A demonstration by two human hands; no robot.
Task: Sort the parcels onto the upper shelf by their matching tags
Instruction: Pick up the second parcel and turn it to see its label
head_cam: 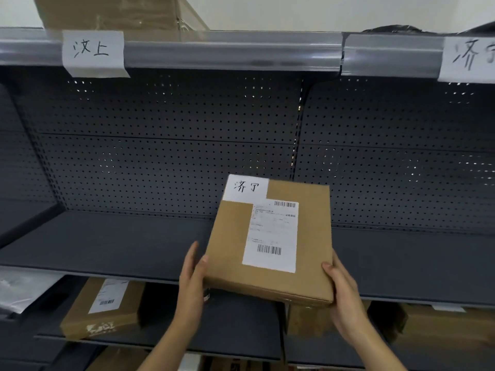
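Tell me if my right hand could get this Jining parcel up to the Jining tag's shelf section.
Probably yes. The right hand grips the parcel, and the 济宁 shelf tag sits up and right with nothing between.

I can only see half of the right shelf tag (468,58); the picture's edge cuts it off. The small print on the shipping label (272,234) is too blurry for me to read. The held parcel (233,253) hides the fingers of both hands underneath

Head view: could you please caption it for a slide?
Both hands hold a parcel tagged 济宁 before the shelf.
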